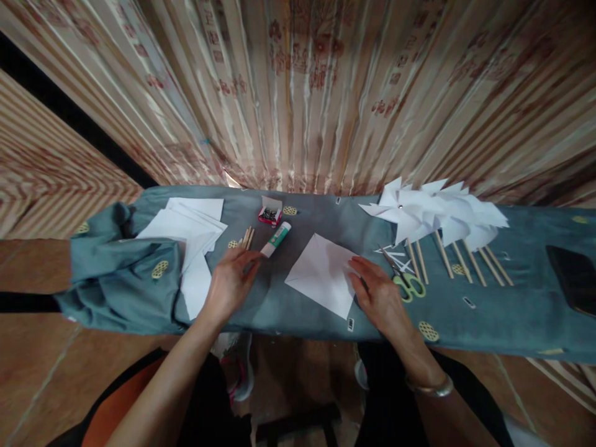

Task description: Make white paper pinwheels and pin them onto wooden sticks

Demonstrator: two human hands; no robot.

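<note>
A square sheet of white paper (321,270) with crease lines lies turned like a diamond on the table. My right hand (379,295) rests at its right corner, fingers apart, fingertips touching the edge. To the left, my left hand (235,276) has its fingertips pinched at the near end of a green-and-white glue stick (278,239). Short wooden sticks (248,237) lie just behind that hand. Beside my right hand are scissors (408,285) with light green handles and thin white paper strips (395,257).
Several white paper pinwheels (437,211) on wooden sticks overlap at the right. A small red box (270,214) of dark metal pieces stands open at the back. White sheets (186,217) are piled at left by bunched cloth (125,267). A dark phone (572,276) lies far right.
</note>
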